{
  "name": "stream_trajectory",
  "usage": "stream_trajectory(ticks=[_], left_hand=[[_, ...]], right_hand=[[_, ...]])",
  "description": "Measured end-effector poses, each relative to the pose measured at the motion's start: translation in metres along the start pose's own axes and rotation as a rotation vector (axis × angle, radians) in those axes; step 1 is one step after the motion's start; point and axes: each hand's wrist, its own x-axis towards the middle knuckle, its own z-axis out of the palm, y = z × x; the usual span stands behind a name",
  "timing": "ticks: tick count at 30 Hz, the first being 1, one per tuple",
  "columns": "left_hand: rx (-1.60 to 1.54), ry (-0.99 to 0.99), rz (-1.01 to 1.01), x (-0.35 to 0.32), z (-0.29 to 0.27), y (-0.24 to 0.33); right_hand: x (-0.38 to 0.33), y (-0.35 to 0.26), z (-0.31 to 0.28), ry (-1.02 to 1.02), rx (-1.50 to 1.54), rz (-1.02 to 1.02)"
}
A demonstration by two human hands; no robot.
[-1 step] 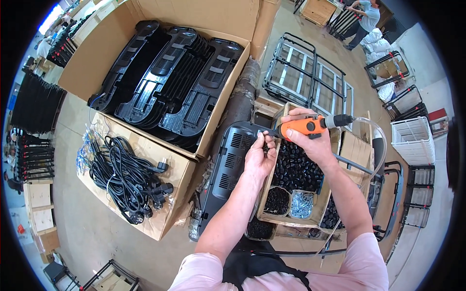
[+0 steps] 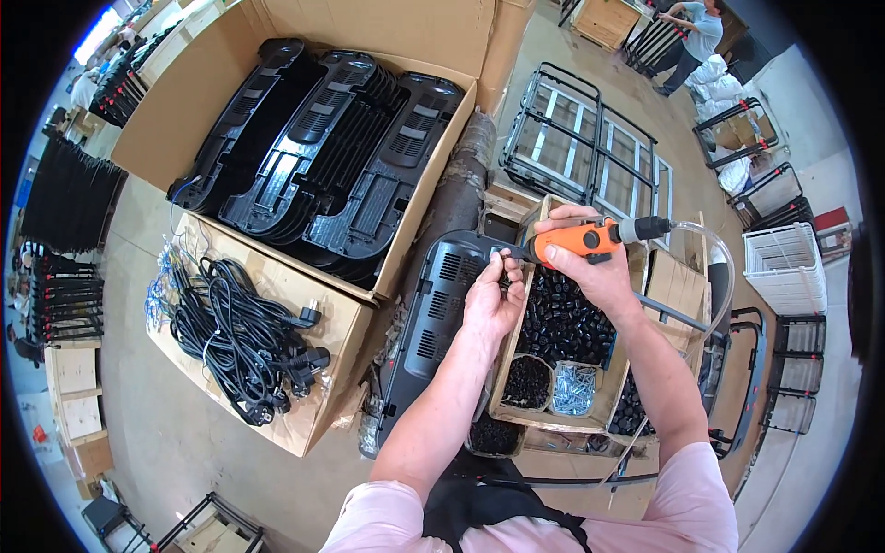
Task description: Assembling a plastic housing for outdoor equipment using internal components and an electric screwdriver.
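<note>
My right hand [image 2: 597,276] is wrapped round an orange pneumatic screwdriver [image 2: 576,241], its clear hose leaving from the grey rear end. The tool lies sideways, its tip pointing left at my left hand [image 2: 496,293]. Those left fingers are pinched together at the tip, by the upper end of a black plastic housing [image 2: 435,318] with vent slots. A small piece seems to sit between the fingertips, too small to make out. Below the tool stands a wooden parts box [image 2: 505,412] with black plastic caps [image 2: 564,323], dark screws [image 2: 526,382] and silvery screws [image 2: 573,387].
A large carton [image 2: 426,198] of stacked black housings [image 2: 323,147] stands at the upper left. Bundled black power cables [image 2: 230,332] lie on a cardboard box [image 2: 300,419] nearer me. Metal frames [image 2: 585,138] lie beyond the tool. Another person [image 2: 696,37] works far right.
</note>
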Motion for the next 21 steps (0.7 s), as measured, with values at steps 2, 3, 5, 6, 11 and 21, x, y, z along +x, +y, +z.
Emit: stream_trajectory(ticks=[2, 3, 5, 6, 11, 21], left_hand=[[0.008, -0.037, -0.011, -0.004, -0.003, 0.006], [0.018, -0.075, -0.024, -0.005, -0.004, 0.008], [0.023, -0.083, -0.026, -0.007, -0.003, 0.011], [0.03, -0.091, -0.029, -0.008, -0.002, 0.013], [0.06, 0.012, 0.09, -0.006, 0.014, 0.01], [0.31, 0.043, -0.012, -0.038, 0.0, -0.001]], right_hand=[[0.002, 0.0, 0.002, 0.0, 0.041, -0.008], [0.004, 0.002, 0.003, -0.002, 0.04, -0.007], [0.009, 0.003, 0.006, -0.025, 0.035, -0.027], [0.011, 0.004, 0.009, -0.028, 0.035, -0.026], [0.025, 0.005, 0.023, -0.011, -0.025, -0.031], [0.053, 0.024, 0.04, -0.026, -0.106, -0.05]])
